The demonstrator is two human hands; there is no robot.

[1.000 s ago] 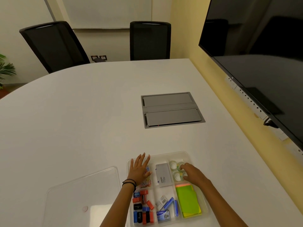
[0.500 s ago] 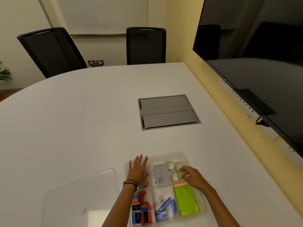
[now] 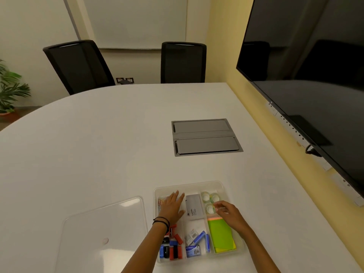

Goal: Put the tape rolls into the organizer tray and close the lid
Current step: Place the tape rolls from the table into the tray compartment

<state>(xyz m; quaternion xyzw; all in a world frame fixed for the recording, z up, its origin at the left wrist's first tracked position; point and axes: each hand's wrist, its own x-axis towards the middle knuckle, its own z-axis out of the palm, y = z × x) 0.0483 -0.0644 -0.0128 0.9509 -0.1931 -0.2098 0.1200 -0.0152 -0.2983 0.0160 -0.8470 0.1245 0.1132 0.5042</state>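
Observation:
The clear organizer tray (image 3: 190, 186) sits on the white table near the front edge. Three clear tape rolls (image 3: 210, 200) lie in its far right compartment. My right hand (image 3: 228, 213) hovers just right of the nearest roll, fingers loosely curled, holding nothing. My left hand (image 3: 171, 207) rests flat on the tray's far left compartment, over coloured paper clips, fingers spread. The clear lid (image 3: 102, 231) lies flat on the table to the left of the tray.
The tray also holds a grey box (image 3: 194, 206), green sticky notes (image 3: 220, 235), blue staple boxes and red, blue and black clips (image 3: 172, 249). A grey cable hatch (image 3: 205, 136) sits mid-table. A large dark screen (image 3: 315, 75) hangs on the right wall. Two black chairs stand at the far side.
My right hand has drawn back off the tape rolls toward me, leaving them in the compartment. The left hand has stayed on the tray. The view has tilted up slightly.

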